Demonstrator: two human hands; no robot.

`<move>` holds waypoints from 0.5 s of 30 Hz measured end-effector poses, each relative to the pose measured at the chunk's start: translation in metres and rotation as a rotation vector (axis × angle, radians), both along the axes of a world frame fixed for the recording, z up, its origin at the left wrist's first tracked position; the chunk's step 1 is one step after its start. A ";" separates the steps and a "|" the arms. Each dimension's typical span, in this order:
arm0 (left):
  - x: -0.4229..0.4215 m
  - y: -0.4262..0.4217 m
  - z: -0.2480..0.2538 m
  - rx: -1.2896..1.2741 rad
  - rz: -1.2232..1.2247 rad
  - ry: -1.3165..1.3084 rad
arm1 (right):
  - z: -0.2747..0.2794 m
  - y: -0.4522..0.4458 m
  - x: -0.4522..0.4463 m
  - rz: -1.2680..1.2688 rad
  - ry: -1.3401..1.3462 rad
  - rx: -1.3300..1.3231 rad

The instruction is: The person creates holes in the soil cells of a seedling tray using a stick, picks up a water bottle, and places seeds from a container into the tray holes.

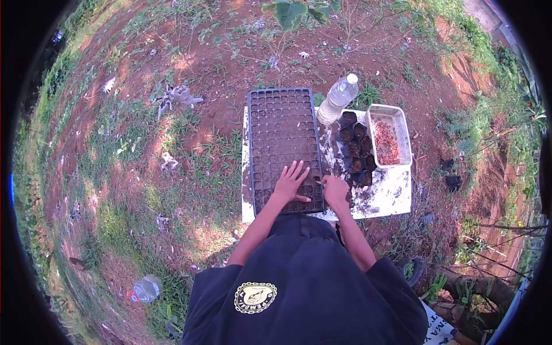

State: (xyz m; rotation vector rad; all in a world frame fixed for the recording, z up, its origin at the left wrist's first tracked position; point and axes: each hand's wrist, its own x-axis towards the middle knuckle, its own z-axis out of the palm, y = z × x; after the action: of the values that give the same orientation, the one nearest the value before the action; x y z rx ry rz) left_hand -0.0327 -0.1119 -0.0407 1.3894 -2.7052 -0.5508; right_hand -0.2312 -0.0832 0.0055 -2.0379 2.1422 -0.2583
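Observation:
A black seedling tray [283,123] with many small soil-filled cells lies lengthwise in front of me. My left hand [290,184] rests flat across its nearer cells, fingers spread and nothing in them. At the tray's right edge, my right hand [336,191] is closed, with its fingertips at a cell near that side. Whatever it may pinch is too small to make out. Just right of the tray are several small black pots [357,146] filled with soil. Beside them, a white plastic basket [406,129] holds reddish seed-like pieces [385,142].
A clear plastic bottle [338,101] with a white cap stands beyond the pots. Everything sits on a soil-smeared white board [393,198] on the ground. Grey cloth [179,96] and a clear plastic container [147,288] lie to the left. A leafy plant [292,14] rises ahead.

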 end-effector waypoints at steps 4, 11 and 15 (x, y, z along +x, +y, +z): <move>-0.001 0.000 0.001 0.021 0.001 -0.007 | 0.014 -0.005 -0.001 -0.009 -0.026 0.087; 0.000 0.000 -0.001 0.016 0.002 0.003 | 0.023 -0.011 0.016 0.092 0.216 0.084; -0.001 0.000 -0.002 0.008 -0.001 0.002 | 0.022 -0.012 0.027 0.218 0.240 0.091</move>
State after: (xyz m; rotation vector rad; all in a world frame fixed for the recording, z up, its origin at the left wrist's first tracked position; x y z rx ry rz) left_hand -0.0335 -0.1121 -0.0423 1.3886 -2.7050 -0.5642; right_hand -0.2039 -0.0951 0.0275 -2.3248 1.9880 0.1171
